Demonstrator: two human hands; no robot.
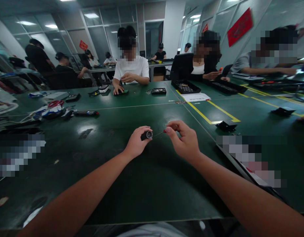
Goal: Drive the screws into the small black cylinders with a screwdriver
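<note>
My left hand (137, 142) is closed around a short black cylinder (148, 135). The cylinder's round, grey-rimmed end faces me and to the right. Across from it, my right hand (183, 138) pinches a small red piece (165, 131) between thumb and fingers. A thin wire-like line (158, 134) runs from the red piece towards the cylinder's end; whether the two touch is too fine to tell. Both hands are above the green table (152, 184), a short way apart.
A dark pen-like tool (86, 113) and a cluttered heap with red-handled scissors (55, 104) lie to the left. Black trays (185, 87) and small black parts (226, 126) are on the right, near yellow tape (200, 112). Co-workers sit across the table.
</note>
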